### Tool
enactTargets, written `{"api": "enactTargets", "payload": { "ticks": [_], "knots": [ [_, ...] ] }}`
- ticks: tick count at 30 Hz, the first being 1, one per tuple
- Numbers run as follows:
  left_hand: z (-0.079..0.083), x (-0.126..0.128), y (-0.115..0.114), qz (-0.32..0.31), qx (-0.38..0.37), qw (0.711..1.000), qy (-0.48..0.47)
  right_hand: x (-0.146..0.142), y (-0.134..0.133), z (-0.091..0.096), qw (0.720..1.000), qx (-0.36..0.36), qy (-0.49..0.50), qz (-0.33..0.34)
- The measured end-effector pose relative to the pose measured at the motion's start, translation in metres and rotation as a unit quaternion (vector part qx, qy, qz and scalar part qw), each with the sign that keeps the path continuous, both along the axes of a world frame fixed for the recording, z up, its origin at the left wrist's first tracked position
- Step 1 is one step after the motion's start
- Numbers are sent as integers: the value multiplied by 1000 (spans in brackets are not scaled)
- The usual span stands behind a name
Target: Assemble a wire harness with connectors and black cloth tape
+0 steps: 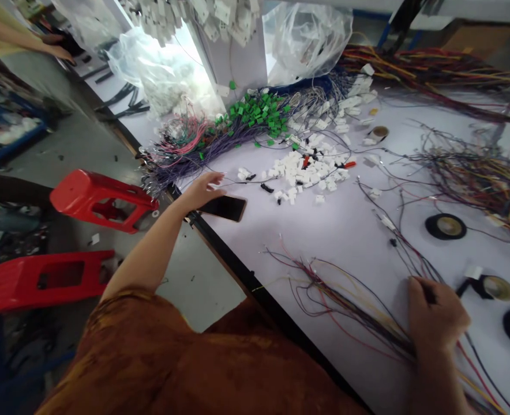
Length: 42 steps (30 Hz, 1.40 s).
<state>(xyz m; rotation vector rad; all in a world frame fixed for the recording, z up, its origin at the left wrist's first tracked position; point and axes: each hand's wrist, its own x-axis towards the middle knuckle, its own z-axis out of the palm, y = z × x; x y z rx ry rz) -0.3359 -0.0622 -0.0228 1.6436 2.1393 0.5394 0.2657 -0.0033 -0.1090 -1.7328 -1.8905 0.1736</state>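
Observation:
My left hand [203, 189] reaches out over the table's left edge, fingers stretched toward small white connectors [244, 173], just above a dark phone [227, 207] lying flat. My right hand [434, 317] is closed around a bundle of coloured wires [345, 300] that fans out to the left on the white table [345, 230]. A thin dark wire runs up from that fist toward the middle of the table.
A heap of white connectors [311, 167], green connectors [266, 112] on purple wires, plastic bags [307, 37], tape rolls [445, 226] and tangled wire looms [475, 173] cover the table. Red stools [99, 199] stand on the floor at left. Another person's arm [30, 43] shows top left.

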Motion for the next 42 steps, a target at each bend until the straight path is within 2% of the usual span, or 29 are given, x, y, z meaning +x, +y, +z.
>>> {"api": "enactTargets", "payload": {
  "ticks": [2,4,7,11,14,19,24,26,27,28,30,31,32,34,35,37,39,40,42],
  "knots": [
    [-5,3,36,37,29,998,29,-1,-1,1,1000,0,9,-5],
    [-13,11,75,46,-14,998,46,-1,-3,5,1000,-11,22,0],
    [-24,31,126,8,-80,996,37,-1,-6,11,998,-44,30,15],
    [-30,60,164,-48,-37,998,22,-3,-6,13,998,-45,38,13],
    [-25,73,171,-73,-20,996,36,-2,-7,10,998,-25,50,14],
    [-5,95,159,-125,-23,988,86,-1,-7,5,997,-6,67,30],
    [1,120,153,-98,-37,987,120,-4,-5,0,997,-7,75,33],
    [6,122,153,-74,-23,992,100,-5,-5,2,996,-10,81,37],
    [11,123,151,-31,2,997,68,-5,-6,5,995,-7,90,38],
    [16,125,147,8,34,999,16,-5,-7,10,994,-2,98,37],
    [28,137,128,10,64,997,-46,-1,-16,24,993,21,111,17],
    [33,148,111,8,95,988,-119,2,-23,33,993,34,112,1],
    [37,163,89,-13,117,977,-176,5,-32,44,993,39,109,-5],
    [39,204,33,-52,101,968,-224,15,-55,63,995,12,94,25],
    [35,228,2,-88,54,968,-228,22,-69,71,995,-15,86,52],
    [19,273,-55,-198,-39,964,-170,36,-95,79,991,-75,69,91],
    [-2,304,-94,-320,-109,937,-90,52,-118,77,988,-117,50,92],
    [-12,311,-105,-340,-127,931,-43,59,-128,74,987,-129,37,88],
    [-24,308,-111,-312,-148,937,57,69,-143,64,985,-144,10,98]
  ]
}}
